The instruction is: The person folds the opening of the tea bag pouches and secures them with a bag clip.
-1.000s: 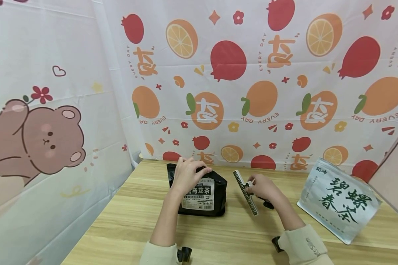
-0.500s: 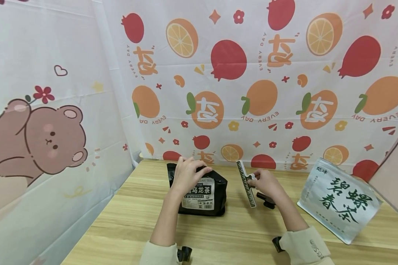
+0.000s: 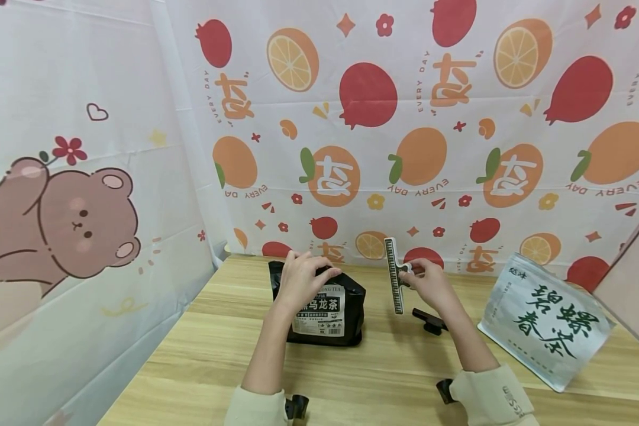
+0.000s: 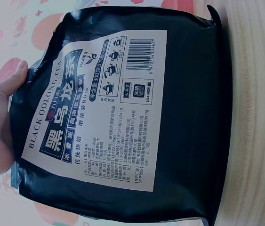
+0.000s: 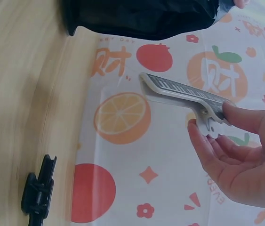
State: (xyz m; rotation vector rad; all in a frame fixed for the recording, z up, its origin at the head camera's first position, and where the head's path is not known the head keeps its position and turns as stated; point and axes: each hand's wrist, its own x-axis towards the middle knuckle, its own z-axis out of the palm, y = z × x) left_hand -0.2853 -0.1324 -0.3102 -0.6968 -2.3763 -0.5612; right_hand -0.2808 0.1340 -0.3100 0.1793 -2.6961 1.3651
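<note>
The left hand point(image 3: 303, 281) grips the top edge of a black foil bag of oolong tea with a cream label point(image 3: 319, 310), which stands on the light wooden desk point(image 3: 202, 355) near the fruit-printed curtain point(image 3: 458, 148). The right hand point(image 3: 428, 285) pinches a long white sealing clip point(image 3: 394, 275) by its handle, lifted clear of the desk just right of the bag. A small black clip point(image 3: 428, 322) lies beneath it, and a silver tea pouch with green characters point(image 3: 545, 322) lies farther right.

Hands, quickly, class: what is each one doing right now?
Left hand: grips the black oolong tea bag top.
Right hand: pinches the white sealing clip.
</note>
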